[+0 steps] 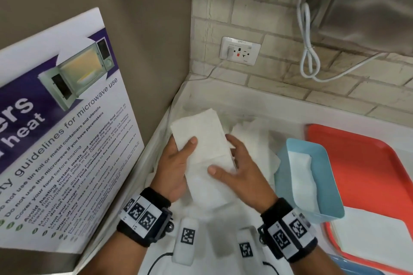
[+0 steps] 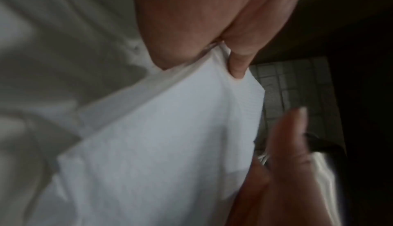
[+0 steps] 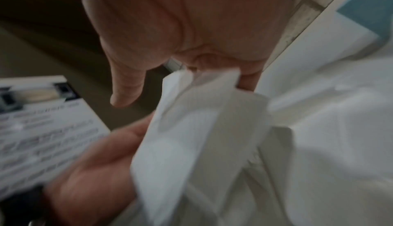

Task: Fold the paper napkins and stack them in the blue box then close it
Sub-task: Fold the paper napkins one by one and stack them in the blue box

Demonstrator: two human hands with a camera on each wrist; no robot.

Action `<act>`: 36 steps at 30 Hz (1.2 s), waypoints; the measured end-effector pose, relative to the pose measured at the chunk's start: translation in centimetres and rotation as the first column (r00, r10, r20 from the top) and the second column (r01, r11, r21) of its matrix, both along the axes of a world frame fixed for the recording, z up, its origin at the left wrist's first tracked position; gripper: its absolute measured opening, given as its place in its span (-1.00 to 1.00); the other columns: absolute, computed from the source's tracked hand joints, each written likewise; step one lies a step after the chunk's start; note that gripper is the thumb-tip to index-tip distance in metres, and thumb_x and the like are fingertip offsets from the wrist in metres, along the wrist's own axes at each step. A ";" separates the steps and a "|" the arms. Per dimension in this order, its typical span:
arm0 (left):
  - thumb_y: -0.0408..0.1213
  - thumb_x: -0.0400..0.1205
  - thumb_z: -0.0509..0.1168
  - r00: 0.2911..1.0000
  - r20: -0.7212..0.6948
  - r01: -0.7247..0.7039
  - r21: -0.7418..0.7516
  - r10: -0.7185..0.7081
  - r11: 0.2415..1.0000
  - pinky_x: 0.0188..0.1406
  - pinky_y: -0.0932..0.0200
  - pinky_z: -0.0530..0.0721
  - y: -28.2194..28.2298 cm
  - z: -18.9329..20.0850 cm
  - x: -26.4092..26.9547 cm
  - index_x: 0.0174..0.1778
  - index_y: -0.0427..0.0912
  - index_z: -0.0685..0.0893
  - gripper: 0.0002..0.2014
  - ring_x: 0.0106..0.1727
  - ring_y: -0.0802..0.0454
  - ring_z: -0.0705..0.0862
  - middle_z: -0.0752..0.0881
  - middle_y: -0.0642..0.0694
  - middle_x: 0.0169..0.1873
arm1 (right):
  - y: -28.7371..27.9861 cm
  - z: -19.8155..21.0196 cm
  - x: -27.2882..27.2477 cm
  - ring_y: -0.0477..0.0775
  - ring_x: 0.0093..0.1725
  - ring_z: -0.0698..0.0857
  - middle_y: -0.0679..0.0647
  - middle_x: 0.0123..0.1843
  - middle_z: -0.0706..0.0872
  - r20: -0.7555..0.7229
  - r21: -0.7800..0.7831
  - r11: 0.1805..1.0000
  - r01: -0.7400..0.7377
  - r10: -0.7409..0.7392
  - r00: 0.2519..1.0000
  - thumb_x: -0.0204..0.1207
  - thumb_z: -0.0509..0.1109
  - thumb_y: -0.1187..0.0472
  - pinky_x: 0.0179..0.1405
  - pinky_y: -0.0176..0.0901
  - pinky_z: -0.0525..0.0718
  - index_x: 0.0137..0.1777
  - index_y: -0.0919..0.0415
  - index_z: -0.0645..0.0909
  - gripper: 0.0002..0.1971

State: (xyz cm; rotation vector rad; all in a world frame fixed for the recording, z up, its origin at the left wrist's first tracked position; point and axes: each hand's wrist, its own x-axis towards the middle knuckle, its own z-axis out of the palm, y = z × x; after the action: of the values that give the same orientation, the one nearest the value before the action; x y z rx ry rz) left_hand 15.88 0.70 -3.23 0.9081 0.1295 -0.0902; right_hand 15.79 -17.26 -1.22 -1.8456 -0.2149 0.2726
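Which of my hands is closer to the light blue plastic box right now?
Right. The right hand holds the folded white paper napkin just beside the light blue plastic box; the left hand grips the napkin's far side.

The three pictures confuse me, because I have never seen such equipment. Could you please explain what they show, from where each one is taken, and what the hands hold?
No machine here: a person works with bare hands, wearing cameras. The wide picture comes from a head camera looking down. The other two come from wrist cameras looking along each hand, so they are close and blurry.

The left hand and right hand together hold a folded napkin, thumbs on top. More loose napkins lie on the white counter. To the right, the blue box stands open on a red tray, with folded napkins already inside. The bands with black-and-white squares are on the wrists.
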 end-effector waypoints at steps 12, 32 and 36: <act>-0.38 0.42 0.54 0.989 -0.081 -0.116 0.138 0.127 0.984 -0.04 0.05 0.81 1.4 -1.9 -0.6 0.30 -0.10 0.63 -0.49 0.20 -0.08 0.81 0.81 -0.14 0.22 | -4.6 -1.3 -1.1 -0.16 -0.24 0.77 -0.05 -0.20 0.84 -0.107 -0.046 0.977 0.208 -0.212 0.971 0.37 0.70 0.24 -0.27 -0.31 0.68 -0.07 0.15 0.71 -0.77; -0.30 0.60 0.56 0.975 -0.056 0.154 0.864 -0.213 0.478 -0.29 0.42 0.49 2.6 -6.1 -2.6 -0.10 0.05 0.81 -0.87 -0.33 0.33 0.63 0.76 0.26 -0.36 | -6.3 -3.1 -1.8 -0.06 -0.12 0.66 -0.22 -0.14 0.70 0.025 -0.787 0.612 -0.078 0.158 0.987 0.57 0.44 -0.12 -0.12 -0.09 0.65 -0.07 -0.20 0.46 -0.82; -0.38 0.60 0.56 0.986 0.029 0.071 0.824 -0.167 0.562 -0.32 0.43 0.46 3.0 -5.5 -2.8 -0.11 -0.06 0.84 -0.89 -0.37 0.30 0.57 0.69 0.27 -0.43 | -6.8 -2.8 -2.0 -0.11 -0.31 0.63 -0.19 -0.31 0.68 0.134 -0.681 0.732 0.008 0.114 0.984 0.56 0.50 -0.07 -0.30 -0.18 0.58 -0.17 -0.26 0.43 -0.75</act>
State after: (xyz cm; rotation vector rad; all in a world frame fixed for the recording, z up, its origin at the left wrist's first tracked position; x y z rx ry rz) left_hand 13.11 3.65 -8.70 1.8821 -0.0019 -0.1094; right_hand 13.82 -24.04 -4.00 -2.6116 -0.3128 0.2527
